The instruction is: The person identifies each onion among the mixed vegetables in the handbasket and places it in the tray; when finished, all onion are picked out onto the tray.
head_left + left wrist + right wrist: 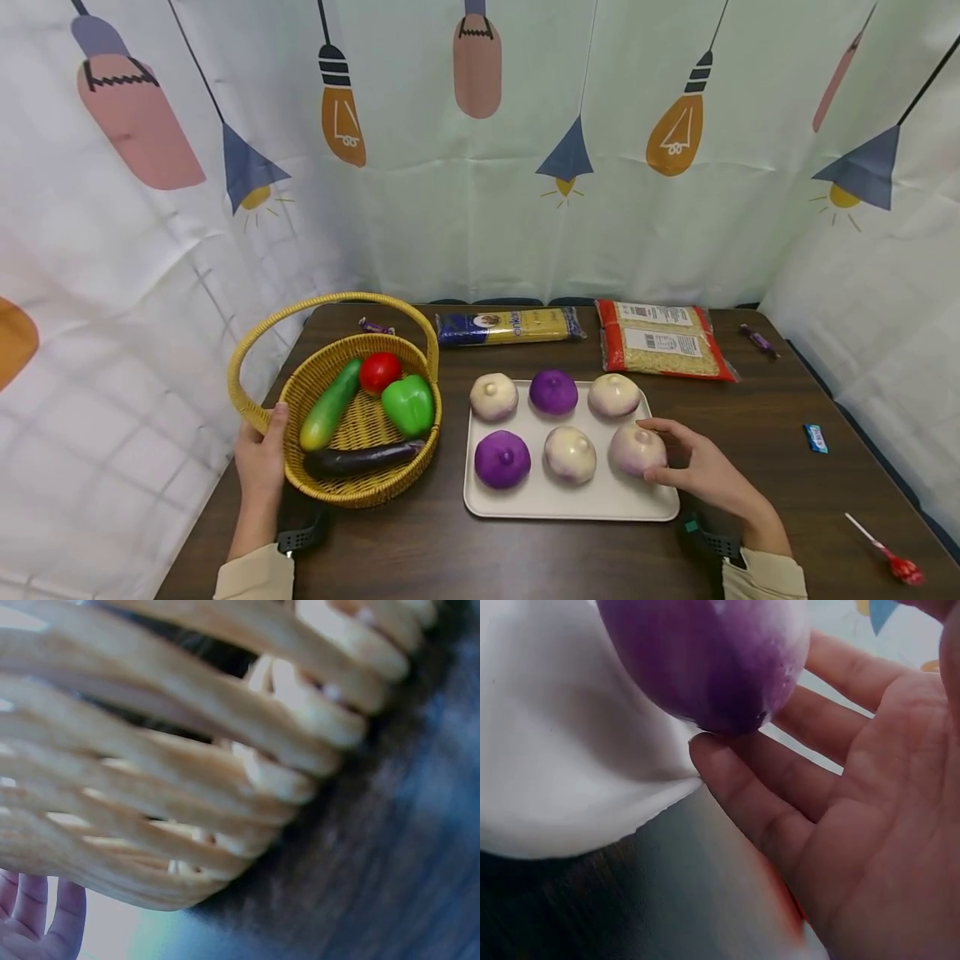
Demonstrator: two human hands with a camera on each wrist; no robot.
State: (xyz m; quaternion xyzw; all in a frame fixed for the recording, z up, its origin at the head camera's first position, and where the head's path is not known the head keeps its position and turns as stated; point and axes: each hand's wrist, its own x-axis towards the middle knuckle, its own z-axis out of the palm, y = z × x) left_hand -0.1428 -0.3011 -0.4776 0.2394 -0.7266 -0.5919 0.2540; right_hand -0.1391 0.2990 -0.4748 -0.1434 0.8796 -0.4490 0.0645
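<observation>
A yellow wicker basket stands tilted at the left; my left hand holds it at its left side, thumb on the rim by the handle's base. Inside lie a cucumber, a tomato, a green bell pepper and an eggplant. On the white tray, several white and purple turnips sit in two rows. At the tray's right end, my right hand grips the front-right turnip between thumb and fingers. Its purple underside shows in the right wrist view.
Behind the tray lie a pasta packet and a red-edged grain bag. Wrapped candies and a blue-wrapped sweet are at the right, with a red lollipop near the front. Another candy lies behind the basket.
</observation>
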